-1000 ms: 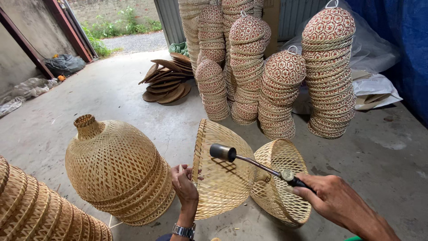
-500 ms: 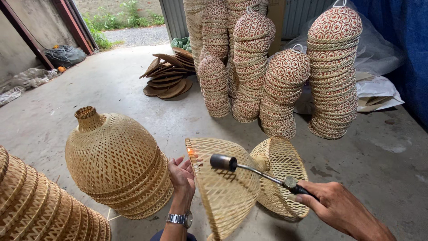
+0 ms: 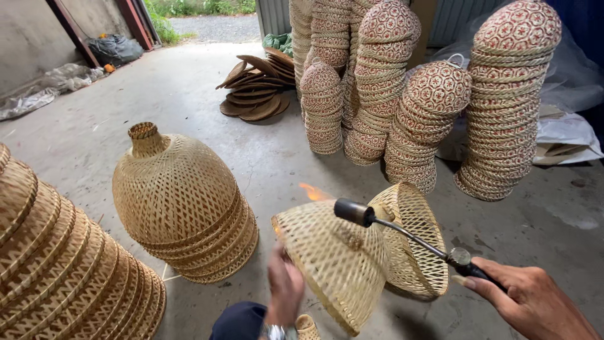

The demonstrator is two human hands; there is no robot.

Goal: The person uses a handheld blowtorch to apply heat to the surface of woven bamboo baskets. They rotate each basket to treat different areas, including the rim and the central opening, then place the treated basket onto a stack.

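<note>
Woven bamboo lampshade (image 3: 336, 267), cone-shaped and pale, sits low in the centre of view, tilted with its wide rim toward the lower right, held up off the concrete floor (image 3: 189, 94). Far left: a nested stack of bell-shaped woven shades (image 3: 60, 264) fills the lower-left corner. Just to its right stands a second stack of the same kind (image 3: 182, 201), upright, narrow neck on top, resting on the floor. Left hand (image 3: 284, 291) is blurred by motion; it is closed on the near edge of the lampshade, a wristwatch (image 3: 274, 331) showing at the wrist, a dark blue cloth shape (image 3: 239, 321) beside it. A small orange flame (image 3: 313, 192) shows just above the lampshade's upper left edge, next to the dark nozzle of a gas torch (image 3: 402, 234), whose thin metal tube runs down and right to a brass valve. Behind the torch tube a second open-weave lampshade (image 3: 412, 242) lies on its side on the floor, touching or nearly touching the held one; cannot tell which. Right hand (image 3: 535, 302) grips the torch handle at the lower right, fingers wrapped around it. Background, left to right: a black bag (image 3: 116, 49) by the wall, a pile of flat brown woven discs (image 3: 255, 88), then tall columns of stacked red-and-tan patterned baskets (image 3: 509, 101), with clear plastic sheeting (image 3: 566, 132) behind them.
</note>
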